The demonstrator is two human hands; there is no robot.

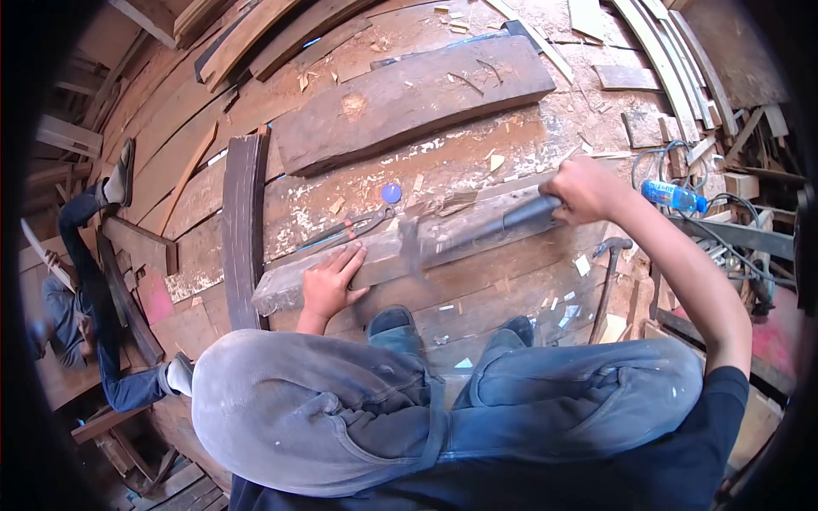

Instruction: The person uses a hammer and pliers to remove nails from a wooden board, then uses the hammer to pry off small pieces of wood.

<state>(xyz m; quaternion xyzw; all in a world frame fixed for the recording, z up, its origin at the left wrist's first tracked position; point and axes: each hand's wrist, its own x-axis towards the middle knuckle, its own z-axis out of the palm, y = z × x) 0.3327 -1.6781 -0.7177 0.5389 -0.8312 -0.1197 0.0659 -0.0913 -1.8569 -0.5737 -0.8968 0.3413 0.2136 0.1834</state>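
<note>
Nearest the camera are two bent knees in dusty grey-blue jeans and two dark shoes planted on the rough, chip-strewn wooden plank floor (511, 289). Just beyond them, the left hand (328, 285) lies flat on one long weathered grey-brown timber plank (375, 255), which runs aslant across the floor. Its fingers (348, 260) are spread and pressing down, gripping nothing. The right hand (584, 189) is clenched around the grip of one dark-handled striking tool (503, 223), whose blurred head sits over the plank's middle. One claw hammer (607, 264) lies on the floor to the right. Farther off are one pair of metal pliers (362, 226), one round blue cap (391, 193), one thick dark wooden slab (409, 98) and one clear plastic bottle (673, 196).
</note>
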